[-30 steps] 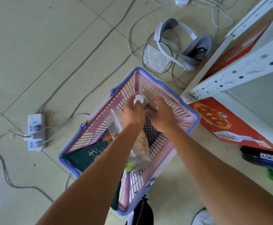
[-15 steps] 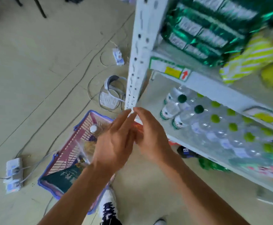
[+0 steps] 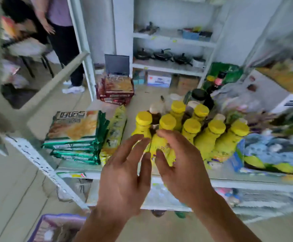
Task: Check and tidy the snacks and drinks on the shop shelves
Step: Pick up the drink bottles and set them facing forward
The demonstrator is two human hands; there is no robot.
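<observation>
Shelf w/ white metal front edge [image 3: 238, 182], mid level. 7 yellow plastic drink bottles w/ yellow screw caps [image 3: 206, 142], counted by caps, all upright, packed touching in approx. 2 rows at shelf centre. Body labels too blurred to read. Behind them: brown bottles w/ pale caps [image 3: 156, 112], no. unclear, plus 1 dark-lidded jar [image 3: 199, 95]. Left of the yellow bottles: 1 stack of flat green-edged foil snack packs [image 3: 72, 130], at least 4 edges seen, exact no. unclear. Top pack has large white block characters, motion-blurred, not legible. Between stack and bottles: yellow-green snack bags [image 3: 115, 130] stood on edge, no. unclear. Further back on shelf: 1 stack of red-brown snack packs [image 3: 116, 91], print unreadable. Rear shelving: 3 black pans [image 3: 161, 55] in a row. Lower left on floor: corner of 1 pink-and-blue plastic basket [image 3: 55, 226]. Left hand [image 3: 123, 177]: fingers straight, spread wide, nothing held, tips in front of front-left bottle. Contact cannot be judged. Right hand [image 3: 184, 165]: fingers loosely bent, spread, nothing held, over 2nd front bottle. Contact likewise unclear. Hands just beside each other, thumbs near.
</observation>
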